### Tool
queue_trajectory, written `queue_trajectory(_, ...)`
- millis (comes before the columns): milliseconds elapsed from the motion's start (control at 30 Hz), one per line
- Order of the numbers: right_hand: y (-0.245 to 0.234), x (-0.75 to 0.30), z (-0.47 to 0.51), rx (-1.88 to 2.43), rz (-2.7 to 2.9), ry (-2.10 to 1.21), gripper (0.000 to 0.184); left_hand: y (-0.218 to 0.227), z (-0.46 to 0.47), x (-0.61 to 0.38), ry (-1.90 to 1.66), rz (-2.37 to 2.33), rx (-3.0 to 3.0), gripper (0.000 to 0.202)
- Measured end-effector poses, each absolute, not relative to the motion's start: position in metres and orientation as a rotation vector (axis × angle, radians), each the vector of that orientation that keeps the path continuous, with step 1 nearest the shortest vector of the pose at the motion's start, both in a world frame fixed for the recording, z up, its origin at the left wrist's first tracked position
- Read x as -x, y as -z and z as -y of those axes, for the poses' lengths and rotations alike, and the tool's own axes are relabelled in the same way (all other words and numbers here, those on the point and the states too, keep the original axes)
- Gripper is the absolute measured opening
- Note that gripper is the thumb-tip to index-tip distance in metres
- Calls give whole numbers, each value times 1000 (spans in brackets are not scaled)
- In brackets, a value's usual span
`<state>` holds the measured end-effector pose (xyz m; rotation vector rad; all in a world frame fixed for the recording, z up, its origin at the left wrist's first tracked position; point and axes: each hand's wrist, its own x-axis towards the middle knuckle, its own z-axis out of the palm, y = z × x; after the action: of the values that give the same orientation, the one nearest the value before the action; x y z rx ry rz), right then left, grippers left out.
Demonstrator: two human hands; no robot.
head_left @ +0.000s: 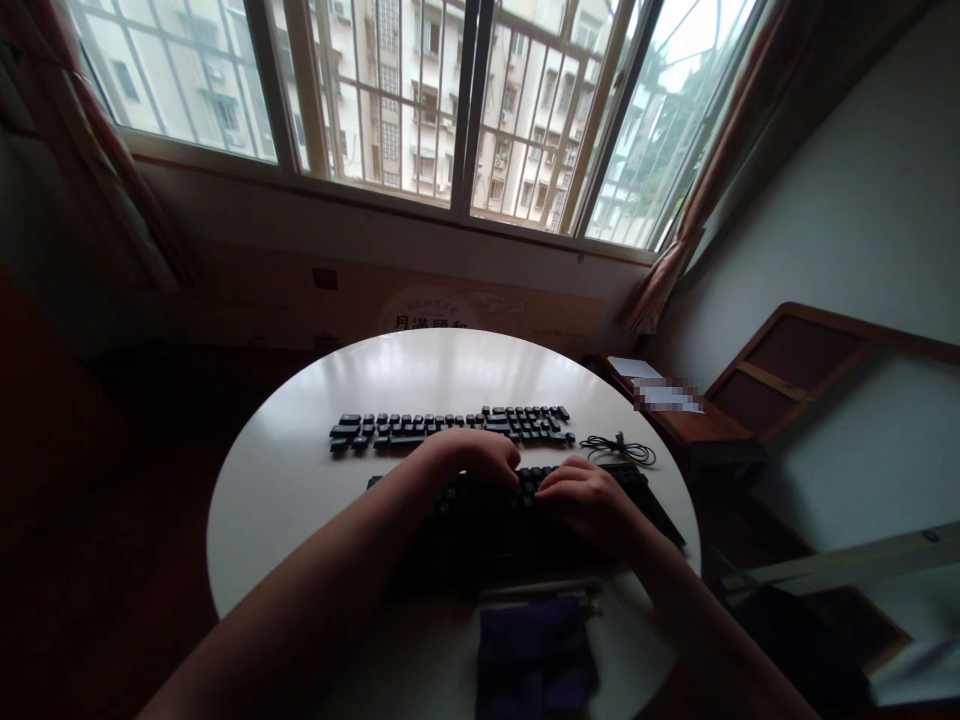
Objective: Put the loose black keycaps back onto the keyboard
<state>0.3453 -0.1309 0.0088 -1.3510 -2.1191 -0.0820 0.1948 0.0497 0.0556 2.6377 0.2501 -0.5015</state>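
Observation:
A black keyboard (658, 508) lies on the white round table, with keycaps on part of it; my forearms and shadow cover much of the rest. My left hand (484, 456) is closed above its middle, fingertips down by the keys; whatever they pinch is hidden. From the other side my right hand (586, 492) reaches in, fingers bent together on the keys near the left fingertips. Whether it holds a key is too dark to see. Behind the keyboard, loose black keycaps (409, 432) stand in several rows on the tabletop.
A coiled black cable (624, 450) lies at the right of the white table (274, 480). Near the front edge is a folded purple cloth (536, 650), with a thin tool-like item just behind it. A wooden bench (701, 425) with papers stands right, below the barred window.

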Motion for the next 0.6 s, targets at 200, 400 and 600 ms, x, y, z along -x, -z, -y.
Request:
queue_trajectory(200, -7, -343, 131, 1368, 2116, 73, 15, -55, -50, -195, 496, -244, -2633, 20)
queue_trajectory(400, -10, -340, 132, 1377, 2133, 74, 16, -54, -50, -195, 495, -247, -2633, 21)
queue_trajectory(600, -12, -340, 134, 1391, 2122, -1, 16, -54, -50, -194, 498, -245, -2638, 20)
